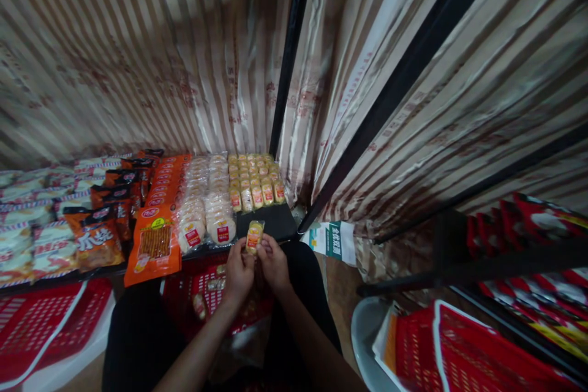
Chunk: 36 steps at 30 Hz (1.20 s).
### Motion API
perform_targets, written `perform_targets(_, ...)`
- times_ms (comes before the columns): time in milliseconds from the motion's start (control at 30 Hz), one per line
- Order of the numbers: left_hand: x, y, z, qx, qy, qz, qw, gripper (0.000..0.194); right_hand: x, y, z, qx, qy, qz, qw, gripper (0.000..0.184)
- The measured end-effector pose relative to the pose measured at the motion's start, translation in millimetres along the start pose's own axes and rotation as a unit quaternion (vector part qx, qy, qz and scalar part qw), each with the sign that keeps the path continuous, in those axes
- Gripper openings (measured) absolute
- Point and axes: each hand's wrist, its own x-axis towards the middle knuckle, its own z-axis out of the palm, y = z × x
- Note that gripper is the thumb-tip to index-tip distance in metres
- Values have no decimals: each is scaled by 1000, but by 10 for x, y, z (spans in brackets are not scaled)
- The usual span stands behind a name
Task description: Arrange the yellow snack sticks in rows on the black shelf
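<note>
Looks like lining-up work tbh: left hand point(239, 272) and right hand point(274, 264) both have fingers pinched shut on a small yellow packet point(254, 236), by the black shelf's point(269, 223) front edge. Joining the similar packets point(252, 180) would take a forward reach.

Over the head feed I take this for a shop or its stockroom, because a black shelf point(269, 223) holds neat rows of packaged snacks point(160, 196), with red plastic baskets point(27, 312) nearby and striped curtains point(211, 55) hanging behind.
</note>
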Motion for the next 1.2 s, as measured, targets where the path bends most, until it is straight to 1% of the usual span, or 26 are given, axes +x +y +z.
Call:
perform_targets(100, 72, 87, 25, 17, 16, 10, 1000, 39, 207, -8, 33, -33, 1, -12, 999, 31)
perform_targets(167, 122, 151, 32, 31, 28, 12, 999, 41, 326, -11, 61, -52, -10, -22, 998, 30)
perform_targets(267, 191, 218, 56, 50, 32, -4, 998, 47, 472, -27, 90, -85, -18, -32, 996, 29)
perform_targets(433, 263, 198, 139, 63, 20, -13, 998, 50, 637, -102, 113, -138, -10, -31, 990, 29)
perform_targets(600, 293, 148, 166, 69, -4, -26, 997, 49, 695, -134, 136, -160, -27, -19, 987, 26)
perform_targets(767, 310, 165, 183, 67, -28, -41, 996, 51, 718, -29, 102, -168, -20, -17, 985, 26)
perform_targets(933, 301, 166, 237, 62, -21, -44, 997, 50, 745, 72, 63, -135, -22, -28, 990, 25)
perform_targets(1067, 295, 155, 253, 39, -7, -38, 999, 48, 754, 78, 70, -116, -6, -31, 993, 24)
perform_targets(1200, 301, 150, 265, 36, 2, -23, 999, 48, 768, 59, 70, -109, -12, -46, 993, 24)
